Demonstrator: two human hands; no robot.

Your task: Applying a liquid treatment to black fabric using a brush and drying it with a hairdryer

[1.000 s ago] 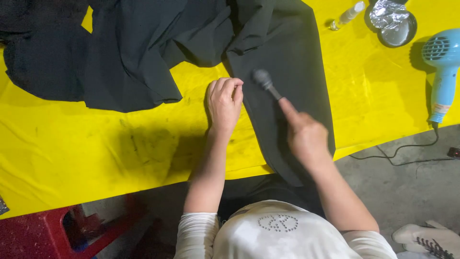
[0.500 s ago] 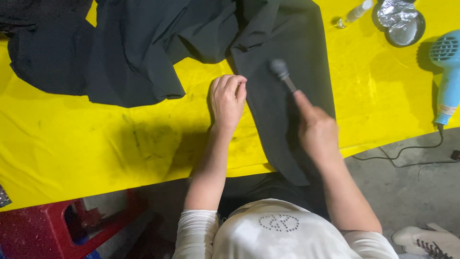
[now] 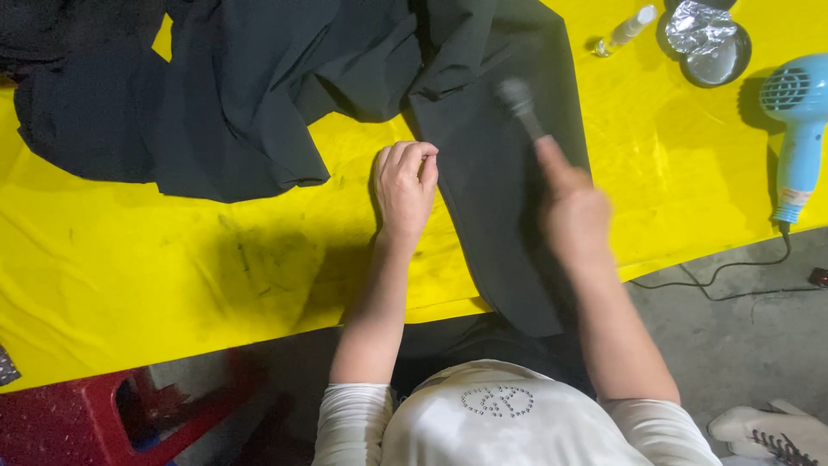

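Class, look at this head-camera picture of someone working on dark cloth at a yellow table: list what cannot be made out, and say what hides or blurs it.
1. Brush in the right hand: blurred by motion, so its head and the grip are unclear.
2. Dark cloth: cut off by the top edge and folded; its kind cannot be told.
3. Left hand fingertips: curled under, hidden.
4. Small bottle: too small to tell its contents.
5. Hair dryer: cut by the right edge.

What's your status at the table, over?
Left hand pressing the dark garment edge flat on the yellow table. Right hand gripping a brush over the fabric, blurred. Blue hair dryer off right, clear of the work.
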